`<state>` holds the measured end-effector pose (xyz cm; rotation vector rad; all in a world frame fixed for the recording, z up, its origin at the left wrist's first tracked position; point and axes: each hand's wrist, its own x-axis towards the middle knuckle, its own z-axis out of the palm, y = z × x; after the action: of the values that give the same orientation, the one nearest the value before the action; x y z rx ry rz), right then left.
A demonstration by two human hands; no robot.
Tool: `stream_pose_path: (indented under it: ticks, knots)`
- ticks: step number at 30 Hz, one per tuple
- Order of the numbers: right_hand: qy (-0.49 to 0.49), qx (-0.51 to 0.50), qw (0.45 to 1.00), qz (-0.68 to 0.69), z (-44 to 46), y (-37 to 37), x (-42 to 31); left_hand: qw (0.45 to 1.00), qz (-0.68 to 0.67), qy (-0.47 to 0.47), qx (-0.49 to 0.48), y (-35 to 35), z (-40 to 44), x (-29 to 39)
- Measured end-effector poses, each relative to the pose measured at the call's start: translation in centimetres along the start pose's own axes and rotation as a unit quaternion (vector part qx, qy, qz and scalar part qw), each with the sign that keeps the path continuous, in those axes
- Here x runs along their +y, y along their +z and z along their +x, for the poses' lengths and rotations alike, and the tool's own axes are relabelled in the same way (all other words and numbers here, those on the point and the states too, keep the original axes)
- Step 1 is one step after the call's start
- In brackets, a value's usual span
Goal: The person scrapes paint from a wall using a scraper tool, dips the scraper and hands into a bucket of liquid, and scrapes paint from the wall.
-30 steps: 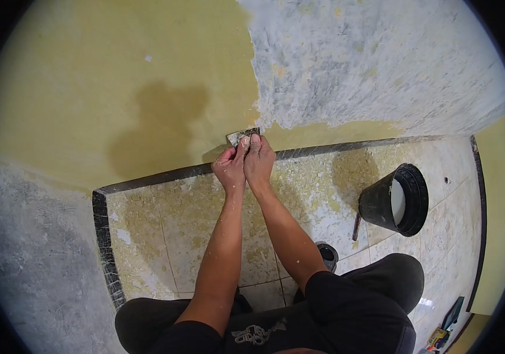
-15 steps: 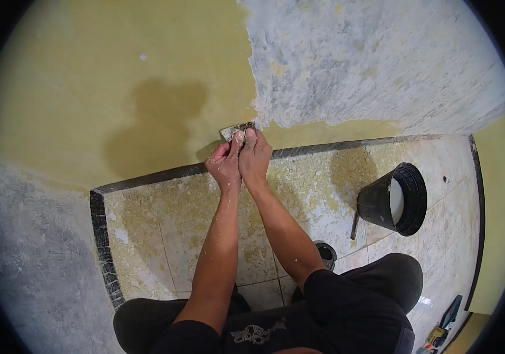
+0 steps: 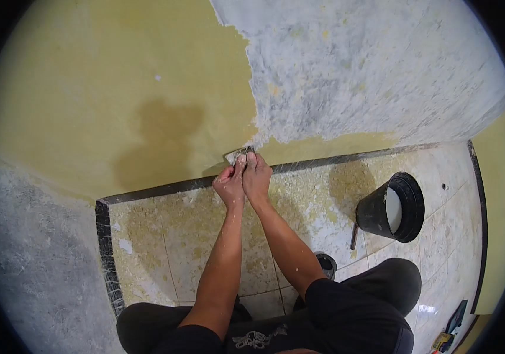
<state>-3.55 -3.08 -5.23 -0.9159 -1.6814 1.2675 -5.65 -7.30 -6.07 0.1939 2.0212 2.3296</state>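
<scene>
My left hand (image 3: 229,185) and my right hand (image 3: 256,178) are side by side, both closed on a flat scraper (image 3: 232,157) with thumbs laid along it. Its blade, smeared with pale residue, rests against the wall low down, just above the dark baseboard. Yellow paint (image 3: 205,71) covers the wall to the left. Beyond a ragged edge to the right, the wall shows a bare grey-white surface (image 3: 305,76). My fingers hide most of the scraper's body, and flecks of paint dot my hands and forearms.
Yellow and white paint flakes (image 3: 205,230) litter the tiled floor (image 3: 264,295). At right stands a black bucket (image 3: 376,213) with whitish liquid, a stick-like handle (image 3: 354,236) beside it. A small dark container (image 3: 326,264) sits by my right knee. A dark baseboard (image 3: 164,190) runs along the wall.
The view has tilted up slightly, so the hands and floor appear lower. Both hands still hold the scraper at the wall, its blade now slightly nearer the baseboard.
</scene>
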Motion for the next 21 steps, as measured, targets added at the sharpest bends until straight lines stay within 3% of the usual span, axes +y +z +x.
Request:
stream_pose_path:
  ticks: [1, 3, 4, 5, 7, 8, 13, 17, 18, 19, 21]
  knots:
    - [0.037, -0.015, 0.999, 0.018, 0.2, -0.1, -0.2, 1.000, -0.003, 0.003, 0.000, 0.1, 0.6, -0.2]
    - [0.005, -0.004, 0.999, -0.044, 0.7, -0.7, -1.5, 0.988, 0.150, 0.018, -0.026, -0.4, 1.2, 0.2]
    - [0.026, -0.010, 0.999, -0.023, 0.9, -1.0, -3.0, 0.996, 0.087, -0.015, -0.031, 0.2, 0.7, 3.6]
    - [0.041, -0.014, 0.999, 0.002, 1.0, -0.9, -3.7, 0.995, 0.091, -0.019, -0.033, 0.3, 0.6, 3.2]
    - [0.029, -0.006, 1.000, -0.004, 0.9, -0.8, -3.0, 0.995, -0.099, -0.009, -0.026, 0.9, 1.1, 2.1]
    - [0.017, -0.006, 1.000, -0.018, 1.0, -0.8, -2.5, 0.993, -0.117, -0.017, -0.022, 1.0, 1.5, 0.0]
    - [0.009, 0.021, 1.000, -0.008, 1.6, -0.6, -4.0, 0.998, -0.038, -0.010, -0.040, 1.2, 2.1, 2.8]
    - [-0.074, 0.024, 0.996, -0.042, 1.8, -0.7, -3.3, 0.999, 0.023, -0.027, -0.029, 0.6, 1.9, 0.9]
    - [-0.042, 0.006, 0.998, -0.044, 1.2, -0.8, -2.0, 0.990, 0.137, 0.018, -0.020, 0.3, 1.2, 1.4]
    - [-0.009, -0.011, 0.999, -0.047, 0.9, -0.9, -1.8, 0.991, 0.131, 0.026, -0.020, 0.4, 1.1, 1.3]
    - [-0.022, 0.005, 0.999, -0.032, 1.6, -0.5, -1.9, 1.000, -0.017, 0.011, -0.010, 0.9, 1.1, 0.1]
